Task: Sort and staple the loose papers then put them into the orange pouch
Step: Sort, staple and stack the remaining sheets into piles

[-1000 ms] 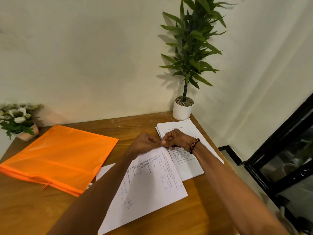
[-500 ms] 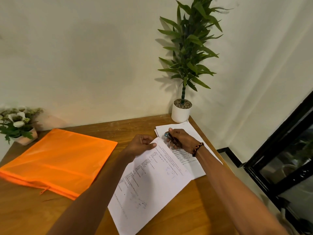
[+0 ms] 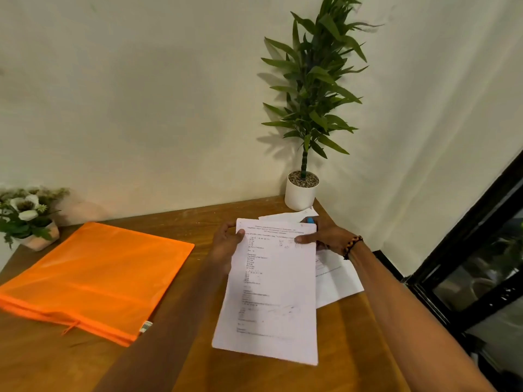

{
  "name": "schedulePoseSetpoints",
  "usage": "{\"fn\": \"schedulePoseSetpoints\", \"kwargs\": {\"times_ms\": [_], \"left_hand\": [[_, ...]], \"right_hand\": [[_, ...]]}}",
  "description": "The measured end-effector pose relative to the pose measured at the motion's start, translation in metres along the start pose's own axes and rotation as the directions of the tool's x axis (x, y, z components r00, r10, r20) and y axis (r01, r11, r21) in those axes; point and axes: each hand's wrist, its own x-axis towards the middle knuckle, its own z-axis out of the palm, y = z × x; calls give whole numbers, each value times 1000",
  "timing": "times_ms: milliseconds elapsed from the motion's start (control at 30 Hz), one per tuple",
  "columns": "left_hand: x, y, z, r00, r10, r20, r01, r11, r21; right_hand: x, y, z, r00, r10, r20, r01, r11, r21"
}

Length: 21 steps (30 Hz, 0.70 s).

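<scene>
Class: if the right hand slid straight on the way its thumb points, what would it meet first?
Probably the left hand, gripping the opposite edge of the paper set that the right hand holds; depth is unclear.

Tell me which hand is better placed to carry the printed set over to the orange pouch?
Left, probably. The left hand grips the printed set at its left edge, the side facing the orange pouch. The right hand pinches the far edge and appears to hold a blue-tipped object.

Cream wall (image 3: 141,108) – wooden table (image 3: 56,363) – potted plant (image 3: 301,190) in corner, dark window frame (image 3: 467,250) right.
</scene>
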Motion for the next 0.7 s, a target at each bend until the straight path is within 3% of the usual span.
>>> {"fn": "schedulePoseSetpoints", "kwargs": {"times_ms": [100, 200, 267, 400, 500, 600, 700], "left_hand": [[0, -9, 9, 1000, -21, -19, 19, 992, -127], [4, -20, 19, 997, -49, -54, 40, 987, -154], [6, -27, 26, 996, -53, -74, 42, 988, -146], [7, -35, 36, 989, -46, -141, 26, 990, -141], [9, -34, 42, 986, -21, -166, -2, 991, -136], [11, -33, 47, 994, 48, -100, -59, 992, -109], [13, -37, 49, 989, 143, 29, -146, 980, 137]], "right_hand": [[7, 7, 0, 965, -36, -261, 84, 980, 178], [21, 16, 4, 845, -48, -532, 125, 986, 110], [29, 18, 4, 775, -32, -631, 59, 998, 21], [30, 11, 4, 781, -38, -624, -250, 896, -367], [27, 14, 5, 786, -21, -617, -289, 871, -397], [28, 16, 9, 739, -66, -671, -285, 871, -401], [29, 14, 10, 665, -121, -737, -296, 863, -409]]}}
